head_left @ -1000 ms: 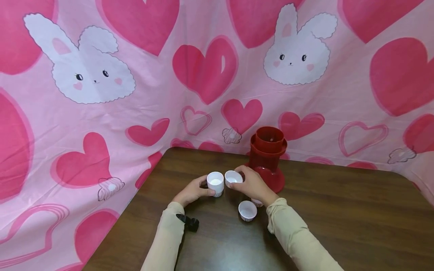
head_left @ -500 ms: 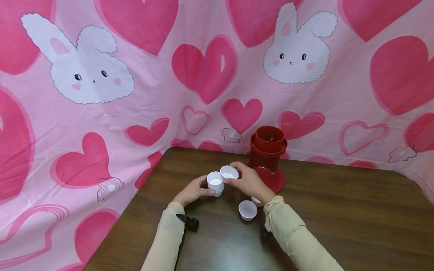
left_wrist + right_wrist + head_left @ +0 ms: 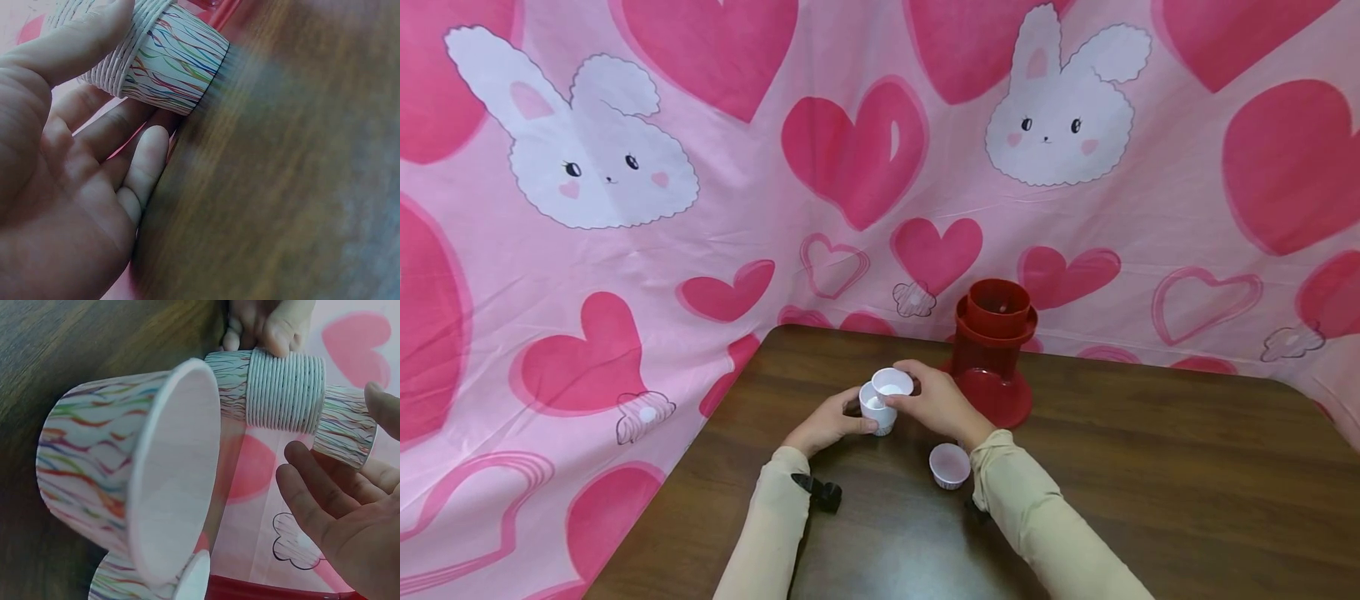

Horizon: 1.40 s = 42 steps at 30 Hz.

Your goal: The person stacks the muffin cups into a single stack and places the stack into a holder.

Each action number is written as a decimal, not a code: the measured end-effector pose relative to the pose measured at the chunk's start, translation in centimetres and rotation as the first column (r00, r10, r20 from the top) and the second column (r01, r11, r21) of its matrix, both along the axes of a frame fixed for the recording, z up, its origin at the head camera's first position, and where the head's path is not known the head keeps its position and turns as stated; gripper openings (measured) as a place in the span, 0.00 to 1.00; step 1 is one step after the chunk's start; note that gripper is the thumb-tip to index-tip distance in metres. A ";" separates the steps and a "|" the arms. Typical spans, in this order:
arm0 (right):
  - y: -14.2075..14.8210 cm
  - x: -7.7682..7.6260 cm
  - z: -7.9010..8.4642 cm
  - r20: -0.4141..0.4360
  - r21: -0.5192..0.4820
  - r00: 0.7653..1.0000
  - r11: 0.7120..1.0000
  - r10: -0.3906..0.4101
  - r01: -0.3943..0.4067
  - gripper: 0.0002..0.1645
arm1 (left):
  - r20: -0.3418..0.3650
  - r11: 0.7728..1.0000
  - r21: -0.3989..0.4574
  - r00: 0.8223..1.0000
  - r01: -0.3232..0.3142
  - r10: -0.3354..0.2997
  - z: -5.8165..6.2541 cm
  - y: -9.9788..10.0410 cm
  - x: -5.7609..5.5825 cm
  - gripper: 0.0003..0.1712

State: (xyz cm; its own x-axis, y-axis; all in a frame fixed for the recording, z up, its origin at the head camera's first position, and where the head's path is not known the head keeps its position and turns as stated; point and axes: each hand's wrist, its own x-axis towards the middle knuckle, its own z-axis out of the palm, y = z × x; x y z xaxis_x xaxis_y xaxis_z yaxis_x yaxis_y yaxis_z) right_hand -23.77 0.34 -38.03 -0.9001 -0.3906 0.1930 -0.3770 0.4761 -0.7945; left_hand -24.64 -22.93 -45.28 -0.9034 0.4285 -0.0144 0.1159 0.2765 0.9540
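Observation:
My left hand grips a stack of nested white paper cups, held upright by the thumb and fingers. Coloured wavy lines run round the stack's lower wall in the left wrist view, where the bottom sits right at the table. Between thumb and fingers, my right hand pinches a single paper cup, tilted over the mouth of the stack. From the right wrist, that cup's base is right at the stack's top rim. A loose paper cup stands mouth up in front of my right wrist.
A red cylindrical stand with a wide round base is behind my right hand. Another paper cup lies beyond the loose one in the right wrist view. Pink cloth with hearts and rabbits hangs behind the brown wooden table.
My right hand has carried its cup leftward, from beside the stack to above its mouth. The left hand and stack have stayed in place.

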 end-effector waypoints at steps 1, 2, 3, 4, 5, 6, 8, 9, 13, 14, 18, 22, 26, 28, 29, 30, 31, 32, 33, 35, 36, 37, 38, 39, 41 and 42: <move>-0.1 0.0 0.0 -0.011 -0.001 1.000 1.000 0.003 -0.003 0.33 | 0.000 1.000 0.000 1.000 0.002 -0.002 0.0 0.0 0.0 0.36; -0.2 0.0 0.0 -0.020 -0.003 1.000 1.000 0.006 -0.006 0.33 | -0.002 1.000 0.002 1.000 0.005 -0.005 0.0 0.0 0.0 0.35; -0.2 0.0 0.0 -0.029 -0.004 1.000 1.000 0.008 -0.008 0.32 | -0.003 1.000 0.003 1.000 0.007 -0.007 0.0 0.0 0.0 0.36; -0.3 0.0 0.1 -0.031 -0.006 0.999 1.000 0.009 -0.009 0.32 | -0.003 1.000 0.006 1.000 0.010 -0.010 0.0 0.0 0.0 0.35; -0.4 0.0 0.1 -0.034 -0.003 0.999 1.000 0.007 -0.007 0.32 | -0.003 1.000 0.006 1.000 0.011 -0.011 0.0 0.0 0.0 0.35; -0.6 0.0 0.2 -0.035 -0.001 0.999 1.000 0.004 -0.004 0.32 | -0.003 1.000 0.004 1.000 0.011 -0.011 0.0 0.0 0.0 0.35; -0.8 0.0 0.3 -0.039 0.004 0.999 1.000 0.005 -0.004 0.32 | 0.001 1.000 0.000 1.000 0.007 -0.007 0.0 0.0 0.0 0.35; -1.0 -0.1 0.4 -0.039 0.007 0.999 1.000 0.006 -0.006 0.31 | 0.003 1.000 -0.004 1.000 0.005 -0.005 0.0 -0.1 0.0 0.36; -1.5 -0.1 0.3 -0.028 0.012 1.000 1.000 0.006 -0.006 0.31 | 0.004 1.000 -0.005 1.000 0.010 -0.010 0.0 -0.1 0.0 0.36; -1.6 -0.1 0.3 -0.021 0.010 1.000 1.000 0.004 -0.004 0.30 | 0.005 1.000 -0.006 1.000 0.011 -0.011 -0.1 -0.1 0.0 0.36; -1.9 -0.1 0.3 0.002 -0.005 1.000 1.000 -0.009 0.009 0.29 | 0.007 1.000 0.005 1.000 0.015 -0.016 0.0 -0.1 0.0 0.35; -2.1 -0.2 0.3 0.006 0.002 1.000 1.000 -0.016 0.016 0.29 | 0.006 1.000 0.001 1.000 0.010 -0.010 0.0 -0.1 -0.1 0.34; -2.2 -0.3 0.0 0.010 0.032 1.000 0.999 -0.009 0.009 0.31 | -0.001 1.000 -0.008 1.000 0.009 -0.009 -0.1 -0.2 -0.1 0.35; -2.2 -0.4 -0.2 0.024 0.052 1.000 0.999 0.001 -0.002 0.32 | 0.001 1.000 -0.007 1.000 0.004 -0.004 -0.1 -0.2 -0.1 0.35; -2.1 -0.4 -0.3 0.030 0.061 1.000 0.998 0.007 -0.009 0.33 | 0.001 1.000 -0.007 1.000 0.002 -0.002 -0.2 -0.2 -0.1 0.36; -2.1 -0.5 -0.4 0.032 0.069 0.999 0.998 0.013 -0.015 0.33 | 0.003 1.000 -0.011 1.000 -0.001 0.001 -0.2 -0.2 -0.1 0.36; -2.1 -0.5 -0.5 0.036 0.072 0.999 0.997 0.020 -0.023 0.33 | 0.004 1.000 -0.013 1.000 -0.004 0.004 -0.2 -0.2 -0.1 0.36; -2.1 -0.6 -0.6 0.044 0.069 0.999 0.997 0.026 -0.029 0.33 | 0.003 1.000 -0.013 1.000 -0.003 0.003 -0.2 -0.2 -0.1 0.37; -2.0 -0.6 -0.7 0.043 0.071 0.999 0.997 0.033 -0.036 0.33 | 0.002 1.000 -0.013 1.000 -0.002 0.002 -0.2 -0.2 -0.1 0.37; -2.0 -0.7 -0.8 0.038 0.067 0.998 0.997 0.047 -0.049 0.32 | 0.001 1.000 -0.015 1.000 -0.001 0.001 -0.1 -0.2 -0.1 0.37; -1.9 -0.8 -0.9 0.033 0.067 0.998 0.996 0.054 -0.056 0.32 | 0.000 1.000 -0.015 1.000 0.000 0.000 -0.1 -0.2 -0.1 0.37; -1.9 -0.8 -1.0 0.033 0.066 0.998 0.996 0.059 -0.061 0.32 | -0.001 1.000 -0.012 1.000 0.002 -0.002 -0.1 -0.2 -0.1 0.37; -1.8 -0.9 -1.0 0.035 0.065 0.997 0.996 0.064 -0.066 0.31 | -0.004 1.000 -0.009 1.000 0.006 -0.006 -0.1 -0.2 -0.1 0.36; -1.8 -0.9 -1.1 0.037 0.065 0.997 0.995 0.067 -0.070 0.31 | -0.004 1.000 -0.006 1.000 0.009 -0.009 0.0 -0.2 -0.1 0.36; -1.7 -0.9 -1.1 0.045 0.062 0.996 0.995 0.072 -0.074 0.31 | -0.003 1.000 -0.001 1.000 0.015 -0.015 0.0 -0.3 -0.1 0.36; -1.7 -0.9 -1.1 0.046 0.066 0.996 0.995 0.073 -0.076 0.31 | -0.002 1.000 0.003 1.000 0.017 -0.017 0.0 -0.3 -0.1 0.36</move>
